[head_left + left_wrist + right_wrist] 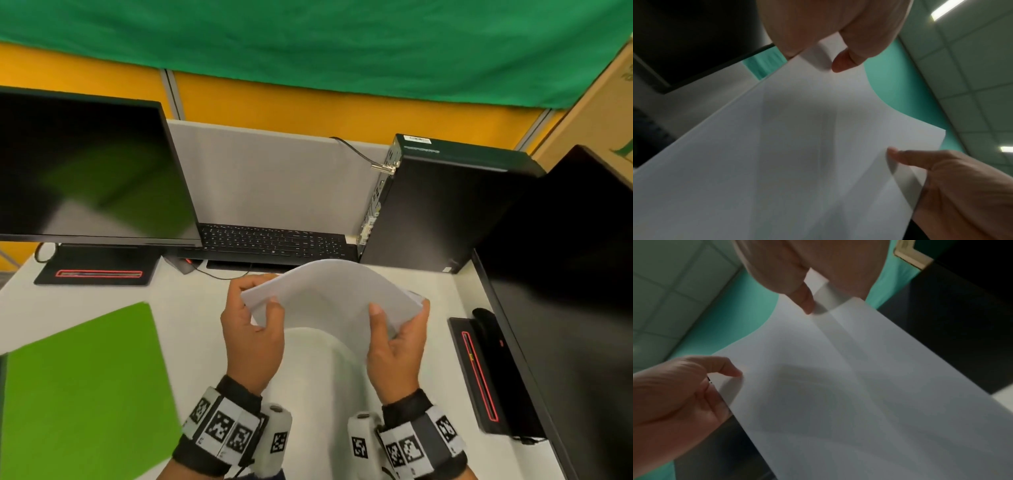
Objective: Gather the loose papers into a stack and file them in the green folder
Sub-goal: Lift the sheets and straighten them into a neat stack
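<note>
A stack of white papers (329,294) is lifted above the desk and bows upward in the middle. My left hand (255,318) pinches its left edge, thumb on top. My right hand (399,329) pinches the right edge the same way. The green folder (82,383) lies flat and closed on the desk to the left, apart from both hands. In the left wrist view the papers (797,146) fill the frame, with my left hand (828,53) at the top and my right hand (937,175) at the lower right. The right wrist view shows the papers (859,394) held by my right hand (813,293).
A black monitor (85,164) stands at the back left, a keyboard (274,241) behind the papers, a black computer tower (438,205) at the back right and a second monitor (565,274) on the right. The white desk (191,308) lies under my hands.
</note>
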